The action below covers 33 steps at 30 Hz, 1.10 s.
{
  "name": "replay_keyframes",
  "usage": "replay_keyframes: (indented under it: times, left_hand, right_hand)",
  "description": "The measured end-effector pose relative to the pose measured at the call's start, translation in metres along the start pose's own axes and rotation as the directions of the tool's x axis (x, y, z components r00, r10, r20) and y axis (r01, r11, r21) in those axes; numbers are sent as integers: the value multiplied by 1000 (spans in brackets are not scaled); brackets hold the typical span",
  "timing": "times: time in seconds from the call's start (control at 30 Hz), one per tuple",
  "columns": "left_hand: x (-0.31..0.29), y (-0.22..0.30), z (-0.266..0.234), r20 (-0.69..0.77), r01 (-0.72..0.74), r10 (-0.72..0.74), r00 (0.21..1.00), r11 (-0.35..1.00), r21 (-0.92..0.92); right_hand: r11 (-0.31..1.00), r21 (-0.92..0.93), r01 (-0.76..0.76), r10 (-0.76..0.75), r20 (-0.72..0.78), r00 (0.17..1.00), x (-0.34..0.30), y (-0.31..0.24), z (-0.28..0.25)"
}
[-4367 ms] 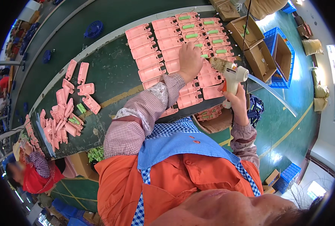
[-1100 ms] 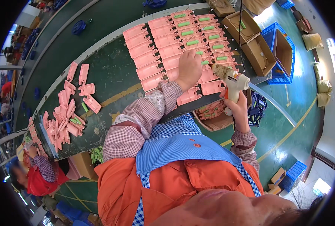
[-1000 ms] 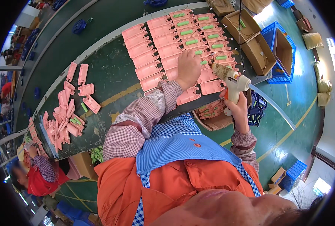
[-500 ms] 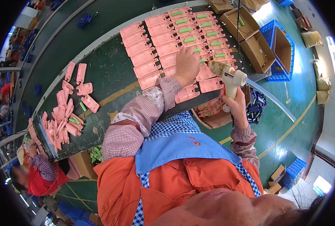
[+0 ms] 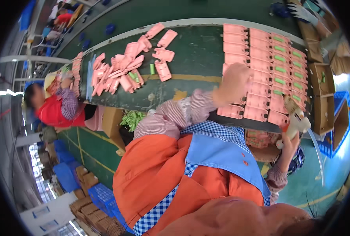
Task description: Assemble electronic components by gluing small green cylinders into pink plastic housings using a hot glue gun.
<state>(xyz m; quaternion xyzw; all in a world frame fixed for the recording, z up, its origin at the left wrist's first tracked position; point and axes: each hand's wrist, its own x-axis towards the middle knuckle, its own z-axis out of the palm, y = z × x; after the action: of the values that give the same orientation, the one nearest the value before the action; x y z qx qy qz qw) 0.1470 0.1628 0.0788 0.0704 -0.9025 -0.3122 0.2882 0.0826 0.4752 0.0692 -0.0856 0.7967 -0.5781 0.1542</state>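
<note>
In my right hand (image 5: pixel 290 144) is a hot glue gun (image 5: pixel 300 122), fingers wrapped round its grip. Its dark, stained nozzle points at the near end of the shell rows, and a long translucent glue stick (image 5: pixel 317 151) trails out of the back. My left hand (image 5: pixel 235 84) hangs over the left column of pink plastic shells (image 5: pixel 235 48); motion smears its fingers, and I cannot see anything in them. The shells lie in several neat columns. Green cylindrical cells (image 5: pixel 279 69) sit in the shells of the right columns.
A loose pile of pink shells (image 5: pixel 118 67) with green cylinders lies left on the dark green table (image 5: pixel 190 51). Cardboard boxes (image 5: pixel 323 110) and a blue crate (image 5: pixel 342 135) stand right. A box of pink parts (image 5: pixel 261 147) is below the edge. A co-worker (image 5: pixel 61 110) works far left.
The view has swung left, so the table has shifted right in it. My left hand has moved from the green cell near the nozzle to the left shell column. The glue gun stays in my right hand.
</note>
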Motion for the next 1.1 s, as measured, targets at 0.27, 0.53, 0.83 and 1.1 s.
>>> replay_keyframes:
  times: [0.27, 0.53, 0.83, 1.1]
  left_hand:
    - [-113, -163, -180, -526, 684, -462, 714, 622, 382]
    - [-134, -204, -183, -353, 602, -490, 797, 603, 523]
    - [-85, -147, -216, -198, 366, -780, 594, 481, -797]
    - [-25, -66, -84, 551, 568, -380, 743, -79, -819]
  right_hand:
    - [996, 87, 13, -16, 26, 1000, 4, -5, -3]
    - [997, -12, -71, 71, -21, 997, -11, -31, 3]
    - [981, 130, -145, 138, 60, 989, -27, -52, 4]
    - [984, 139, -113, 90, 159, 983, -36, -28, 0]
